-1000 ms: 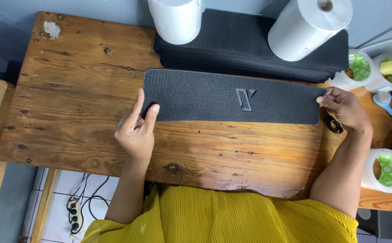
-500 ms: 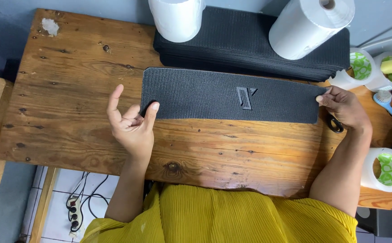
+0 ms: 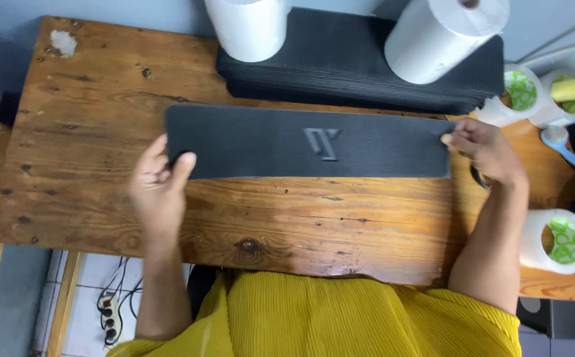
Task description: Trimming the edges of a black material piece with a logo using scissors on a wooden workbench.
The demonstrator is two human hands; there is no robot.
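Black strip [image 3: 310, 143] betw. both hands

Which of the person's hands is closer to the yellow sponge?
The right hand. It holds the right end of the black strip, just below and left of the yellow sponge. The left hand grips the strip's far left end, across the table.

The black fabric strip [image 3: 307, 142] is long, rectangular and finely ribbed, with a raised angular emblem at its centre. It lies flat, lengthwise across the wooden table [image 3: 89, 132], near the far edge.
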